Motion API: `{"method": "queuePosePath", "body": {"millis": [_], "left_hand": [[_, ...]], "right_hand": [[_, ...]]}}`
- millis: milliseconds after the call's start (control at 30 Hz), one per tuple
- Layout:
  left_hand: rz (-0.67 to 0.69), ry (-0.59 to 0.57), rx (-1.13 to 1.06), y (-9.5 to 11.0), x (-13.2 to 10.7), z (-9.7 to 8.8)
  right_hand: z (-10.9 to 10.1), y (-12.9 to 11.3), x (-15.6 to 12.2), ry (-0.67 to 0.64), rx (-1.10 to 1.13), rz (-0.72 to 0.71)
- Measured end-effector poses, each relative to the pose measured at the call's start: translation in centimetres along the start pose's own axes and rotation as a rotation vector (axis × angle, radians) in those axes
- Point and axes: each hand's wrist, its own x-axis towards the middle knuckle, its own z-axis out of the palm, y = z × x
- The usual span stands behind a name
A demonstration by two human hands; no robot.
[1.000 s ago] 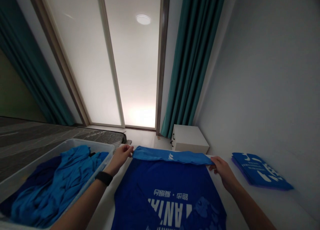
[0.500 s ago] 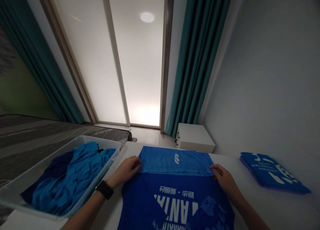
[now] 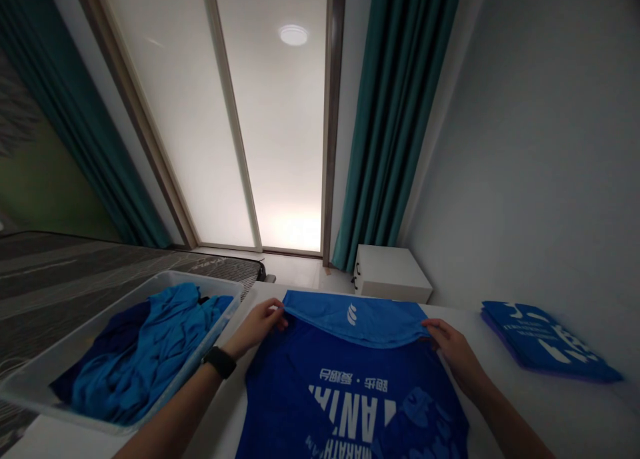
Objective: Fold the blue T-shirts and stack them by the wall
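Observation:
A blue sports shirt (image 3: 300,386) with white lettering lies spread on the white table, its print upside down from where I look. Along its far side runs a lighter blue folded band bearing a small white logo. My left hand (image 3: 263,322), with a dark watch on the wrist, pinches the band's left corner. At the right corner, my right hand (image 3: 450,342) grips the same band between thumb and fingers. Between both hands the band's near edge sags in a curve, its corners slightly raised.
On the left stands a clear plastic bin (image 3: 30,379) holding crumpled blue clothes (image 3: 145,359). A stack of folded blue shirts (image 3: 545,342) lies at the table's right. Beyond the table are a white cabinet (image 3: 393,272), teal curtains (image 3: 400,126) and a bed (image 3: 100,266).
Both hands have lifted the band's corners slightly and moved a little away from me. The band's near edge, straight before, now hangs in a curve.

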Motion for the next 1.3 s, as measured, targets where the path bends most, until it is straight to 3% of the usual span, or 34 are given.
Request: {"method": "queuePosePath", "body": {"millis": [67, 167, 300, 500, 867, 1167, 1300], "left_hand": [[-0.039, 0.074, -0.234, 0.6, 1.8, -0.2], [-0.029, 0.185, -0.411, 1.6, 4.5, -0.4], [0.023, 0.227, -0.46, 2.8, 7.2, -0.4], [0.065, 0.235, -0.545, 3.8, 9.3, -0.5], [0.022, 0.262, -0.479, 1.4, 9.2, -0.3], [-0.055, 0.367, -0.649, 1.6, 9.5, -1.2], [-0.09, 0.406, -0.562, 1.1, 7.9, -1.3]], "right_hand": [[0.2, -0.7, 1.2, 0.026, 0.111, -0.003], [0.9, -2.5, 3.1, -0.001, 0.345, 0.033], [1.6, -5.0, 5.4, -0.01, 0.567, 0.027], [2.3, -6.9, 7.3, -0.027, 0.586, -0.023], [3.6, -4.5, 7.1, -0.016, 0.585, 0.122], [2.2, -4.1, 6.9, 0.048, 0.438, 0.128], [0.8, -3.5, 5.5, 0.094, 0.146, 0.104]]}}
